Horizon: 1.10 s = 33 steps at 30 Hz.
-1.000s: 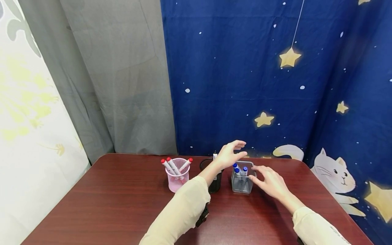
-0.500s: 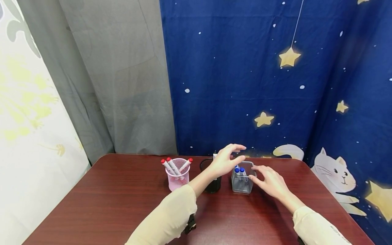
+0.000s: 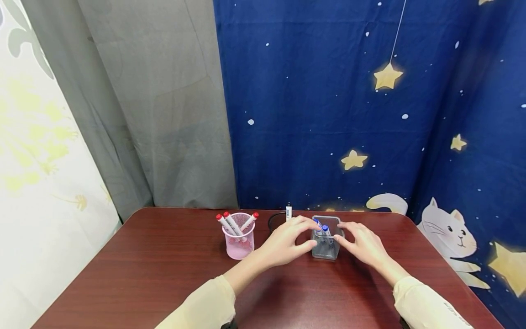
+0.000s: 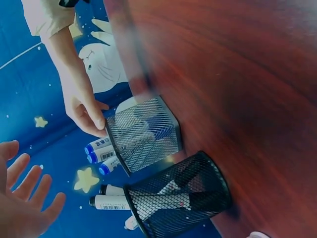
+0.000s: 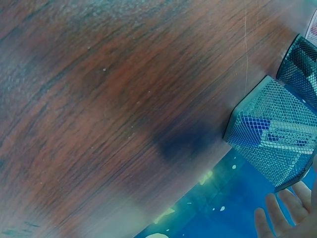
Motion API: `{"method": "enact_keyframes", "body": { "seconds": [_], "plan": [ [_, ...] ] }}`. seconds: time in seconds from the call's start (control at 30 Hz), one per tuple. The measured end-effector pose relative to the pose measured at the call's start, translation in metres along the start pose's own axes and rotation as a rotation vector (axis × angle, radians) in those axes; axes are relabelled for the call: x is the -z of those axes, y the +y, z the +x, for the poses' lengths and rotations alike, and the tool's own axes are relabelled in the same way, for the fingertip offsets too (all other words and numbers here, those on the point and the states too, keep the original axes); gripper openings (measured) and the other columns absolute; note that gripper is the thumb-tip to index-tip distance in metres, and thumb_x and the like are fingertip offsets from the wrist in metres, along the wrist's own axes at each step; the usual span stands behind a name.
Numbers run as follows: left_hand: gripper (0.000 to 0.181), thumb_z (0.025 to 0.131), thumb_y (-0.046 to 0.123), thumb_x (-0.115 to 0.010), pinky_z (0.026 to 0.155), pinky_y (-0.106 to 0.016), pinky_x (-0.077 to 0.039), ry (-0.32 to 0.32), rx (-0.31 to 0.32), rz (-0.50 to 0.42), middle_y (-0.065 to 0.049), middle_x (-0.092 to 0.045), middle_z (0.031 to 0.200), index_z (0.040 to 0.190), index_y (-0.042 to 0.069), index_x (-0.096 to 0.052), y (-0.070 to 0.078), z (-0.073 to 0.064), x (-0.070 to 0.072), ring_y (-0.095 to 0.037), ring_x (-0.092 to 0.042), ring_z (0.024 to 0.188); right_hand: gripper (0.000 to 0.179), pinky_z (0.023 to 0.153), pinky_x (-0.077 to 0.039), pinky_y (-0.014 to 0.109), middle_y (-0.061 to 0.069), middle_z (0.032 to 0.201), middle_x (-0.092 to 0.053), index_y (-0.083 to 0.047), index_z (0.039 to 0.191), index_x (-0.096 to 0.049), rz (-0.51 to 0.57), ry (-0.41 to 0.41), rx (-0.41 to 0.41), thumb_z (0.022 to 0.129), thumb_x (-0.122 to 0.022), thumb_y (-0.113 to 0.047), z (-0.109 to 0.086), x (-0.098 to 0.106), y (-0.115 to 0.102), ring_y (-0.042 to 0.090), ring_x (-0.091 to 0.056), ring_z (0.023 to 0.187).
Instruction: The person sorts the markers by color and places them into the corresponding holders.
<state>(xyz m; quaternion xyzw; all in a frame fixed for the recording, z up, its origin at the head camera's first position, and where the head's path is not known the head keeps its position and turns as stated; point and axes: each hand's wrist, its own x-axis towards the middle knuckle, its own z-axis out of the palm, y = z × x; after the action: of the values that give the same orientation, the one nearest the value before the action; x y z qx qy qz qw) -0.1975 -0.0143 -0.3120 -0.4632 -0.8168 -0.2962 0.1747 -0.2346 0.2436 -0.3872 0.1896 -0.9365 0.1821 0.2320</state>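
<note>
A grey square mesh pen holder stands upright toward the back of the table with three blue-capped markers leaning in it. My right hand holds its rim, thumb at the front corner and fingers along the right side. On the other side, my left hand hovers with spread, relaxed fingers and nothing in them; its fingertips overlap the holder's left edge in the head view. Behind that hand, mostly hidden, is a black round mesh pen holder with several black-capped markers.
To the left stands a pink round mesh pen holder with three red-capped markers. All the holders sit near the far edge of the reddish-brown table. Grey and star-patterned blue curtains hang right behind that edge.
My left hand has come down and back toward me, from above the holders to in front of the black one. Blue-capped markers have shifted inside the square holder. My right hand stays put.
</note>
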Motion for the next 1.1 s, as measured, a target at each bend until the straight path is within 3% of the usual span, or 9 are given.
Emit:
{"method": "enact_keyframes", "body": {
  "seconds": [0.47,0.8,1.1],
  "plan": [
    [0.027,0.081,0.024,-0.061,0.085,-0.029,-0.038,-0.077,0.058,0.084,0.002,-0.055,0.109,0.106,0.013,-0.061,-0.005,-0.05,0.014,-0.011,-0.049,0.103,0.042,0.077,-0.042,0.046,0.009,0.108,-0.058,-0.011,0.107,-0.061,0.013,0.012,-0.001,0.079,-0.062,-0.041,-0.002,-0.002,-0.002,0.026,-0.052,0.099],
    [0.031,0.079,0.028,-0.063,0.087,-0.035,-0.037,-0.042,0.071,0.218,-0.003,-0.054,0.11,0.106,0.012,-0.061,-0.014,-0.087,0.036,-0.016,-0.049,0.102,0.045,0.077,-0.042,0.047,0.009,0.112,-0.056,-0.009,0.111,-0.058,0.019,0.015,-0.011,0.079,-0.063,-0.041,-0.007,0.002,-0.005,0.027,-0.051,0.1],
    [0.039,0.075,0.028,-0.068,0.086,-0.041,-0.037,0.013,0.122,0.337,-0.007,-0.053,0.112,0.107,0.009,-0.06,-0.017,-0.11,0.052,-0.021,-0.048,0.105,0.047,0.078,-0.042,0.047,0.008,0.115,-0.055,-0.011,0.113,-0.057,-0.003,0.038,-0.002,0.078,-0.063,-0.041,-0.015,0.019,-0.015,0.026,-0.049,0.103]
  ]
}}
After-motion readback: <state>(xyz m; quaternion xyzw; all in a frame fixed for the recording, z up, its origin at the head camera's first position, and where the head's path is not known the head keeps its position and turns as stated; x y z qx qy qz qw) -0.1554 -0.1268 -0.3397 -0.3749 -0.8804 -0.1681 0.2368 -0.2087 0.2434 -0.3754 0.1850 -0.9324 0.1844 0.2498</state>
